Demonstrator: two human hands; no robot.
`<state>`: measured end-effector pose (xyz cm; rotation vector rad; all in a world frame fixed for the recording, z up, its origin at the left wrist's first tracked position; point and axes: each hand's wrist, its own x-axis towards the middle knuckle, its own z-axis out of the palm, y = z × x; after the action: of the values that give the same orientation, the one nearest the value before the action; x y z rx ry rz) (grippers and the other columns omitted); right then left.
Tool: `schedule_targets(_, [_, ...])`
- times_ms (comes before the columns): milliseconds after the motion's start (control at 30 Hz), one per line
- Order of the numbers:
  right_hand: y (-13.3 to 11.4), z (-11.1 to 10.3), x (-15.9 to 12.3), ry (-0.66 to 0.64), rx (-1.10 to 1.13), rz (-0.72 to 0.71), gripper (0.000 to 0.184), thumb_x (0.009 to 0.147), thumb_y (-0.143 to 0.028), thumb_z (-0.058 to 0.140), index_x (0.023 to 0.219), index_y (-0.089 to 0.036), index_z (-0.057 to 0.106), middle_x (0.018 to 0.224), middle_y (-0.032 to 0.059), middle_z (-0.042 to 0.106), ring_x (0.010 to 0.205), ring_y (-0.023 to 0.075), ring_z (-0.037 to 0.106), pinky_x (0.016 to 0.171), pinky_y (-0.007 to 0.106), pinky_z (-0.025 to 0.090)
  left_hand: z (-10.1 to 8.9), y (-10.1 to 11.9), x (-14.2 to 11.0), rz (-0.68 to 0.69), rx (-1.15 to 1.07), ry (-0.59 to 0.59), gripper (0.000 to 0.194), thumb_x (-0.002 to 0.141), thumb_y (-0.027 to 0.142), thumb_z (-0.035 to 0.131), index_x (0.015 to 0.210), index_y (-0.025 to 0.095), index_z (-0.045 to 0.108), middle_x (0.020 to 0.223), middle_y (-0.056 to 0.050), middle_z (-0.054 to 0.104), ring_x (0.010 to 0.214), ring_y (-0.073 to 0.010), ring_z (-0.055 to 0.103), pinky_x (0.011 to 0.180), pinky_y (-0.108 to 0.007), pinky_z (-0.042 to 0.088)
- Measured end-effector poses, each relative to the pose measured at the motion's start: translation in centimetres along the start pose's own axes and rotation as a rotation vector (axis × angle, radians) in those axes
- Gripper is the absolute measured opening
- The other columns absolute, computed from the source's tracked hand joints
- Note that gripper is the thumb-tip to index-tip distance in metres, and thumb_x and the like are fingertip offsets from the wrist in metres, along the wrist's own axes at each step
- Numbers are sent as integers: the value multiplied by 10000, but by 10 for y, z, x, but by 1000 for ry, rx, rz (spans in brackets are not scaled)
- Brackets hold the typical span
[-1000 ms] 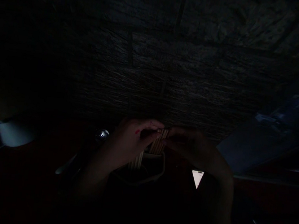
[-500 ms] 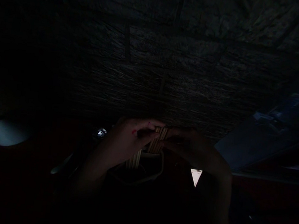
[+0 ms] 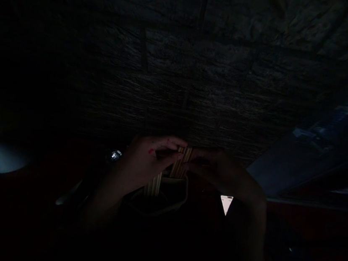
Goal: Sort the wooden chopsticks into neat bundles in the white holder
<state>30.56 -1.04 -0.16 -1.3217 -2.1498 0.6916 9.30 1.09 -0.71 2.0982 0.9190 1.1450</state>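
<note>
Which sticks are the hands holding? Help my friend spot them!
Under the dark wall, find the open container. Just above its far edge, the held sticks stand in a row between the left hand and the right hand. Unlike the lower sticks to their left, they have fingertips on them.

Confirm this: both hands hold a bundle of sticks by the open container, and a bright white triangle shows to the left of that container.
Wrong side: in the head view, the bright white triangle shows to the right of the open container. The rest stands: the left hand and right hand hold a bundle of sticks by it.
</note>
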Motion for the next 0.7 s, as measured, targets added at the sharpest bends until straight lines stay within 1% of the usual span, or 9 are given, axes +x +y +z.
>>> schedule_targets(200, [6, 1, -1, -30, -8, -1, 257, 870, -345, 652, 1116, -356, 728, 985, -11, 768, 902, 214, 709, 757, 320, 551, -2, -1, 0, -50, 8, -13, 229, 832, 230, 701, 1061, 224, 702, 929, 15, 772, 849, -132, 728, 785, -232, 563])
schedule_targets(333, [9, 2, 0, -31, -15, 0, 234, 865, -360, 660, 1085, -350, 740, 967, -11, 768, 897, 212, 709, 754, 315, 548, -2, -3, 1, -20, 41, -40, 106, 841, 212, 683, 936, 205, 729, 940, 11, 776, 870, -137, 724, 799, -237, 558])
schedule_targets(433, [8, 2, 0, -49, 2, -1, 240, 867, -343, 657, 1093, -344, 737, 956, -10, 770, 893, 209, 709, 753, 314, 548, -2, -3, 2, -13, 84, -39, 69, 836, 226, 689, 879, 198, 735, 917, 11, 775, 852, -137, 722, 784, -237, 556])
schedule_targets(500, [6, 2, 1, -54, 14, -1, 256, 868, -345, 655, 1113, -342, 731, 969, -8, 771, 898, 213, 709, 750, 316, 549, -2, -3, 2, -4, 88, -37, 81, 831, 237, 698, 894, 201, 733, 923, 17, 774, 859, -134, 721, 791, -234, 552])
schedule_targets(600, [3, 3, 1, -36, 20, 2, 275, 866, -360, 655, 1132, -354, 723, 998, -9, 769, 920, 218, 708, 745, 316, 552, -1, -3, 2, -3, 62, -25, 154, 830, 250, 708, 979, 218, 724, 963, 26, 770, 891, -127, 718, 823, -228, 544])
schedule_targets(700, [1, 3, 1, -15, 4, 16, 268, 872, -365, 644, 1128, -367, 724, 996, -14, 769, 923, 217, 708, 739, 312, 552, 0, 0, 2, -12, 21, -13, 189, 831, 248, 710, 1018, 231, 720, 936, 37, 770, 863, -112, 717, 792, -203, 543])
